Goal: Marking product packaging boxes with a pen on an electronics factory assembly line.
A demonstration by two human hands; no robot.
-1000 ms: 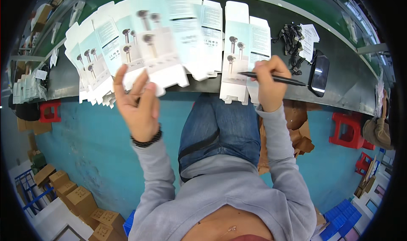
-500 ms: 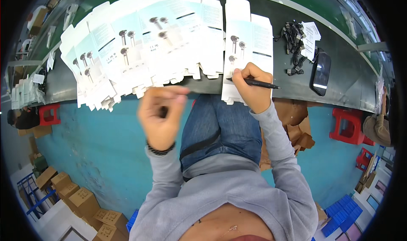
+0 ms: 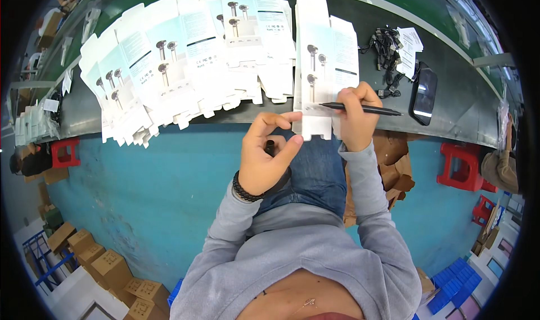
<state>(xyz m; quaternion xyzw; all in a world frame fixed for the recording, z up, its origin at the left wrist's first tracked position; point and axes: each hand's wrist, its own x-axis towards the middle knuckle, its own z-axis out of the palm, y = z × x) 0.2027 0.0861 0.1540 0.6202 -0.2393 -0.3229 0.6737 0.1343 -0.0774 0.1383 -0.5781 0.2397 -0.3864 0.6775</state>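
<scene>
In my right hand (image 3: 360, 117) is a slim black pen (image 3: 365, 108), its pointed end at the lower part of a flat, unfolded white and pale-blue box (image 3: 313, 67) with earphones printed on it. My left hand (image 3: 267, 151) is at that box's lower left edge, index finger and thumb against it. Its other fingers curl around a small black pen cap (image 3: 270, 147). Another flat box (image 3: 346, 55) lies partly under the first, to its right. Left of these spreads a wide overlapping pile of similar flat boxes (image 3: 169, 67).
On the dark table (image 3: 455, 106), to the right, lie a bundle of black cables (image 3: 387, 50), white paper slips (image 3: 409, 53) and a black phone (image 3: 424, 95). Brown paper (image 3: 394, 168) sits below the table edge. Red stools (image 3: 458, 167) stand on the floor, with cartons (image 3: 109, 266) at lower left.
My left hand has moved right, from beside the pile to the box's edge. My right hand has shifted slightly right and down with the pen. The pile's right-hand boxes lie differently.
</scene>
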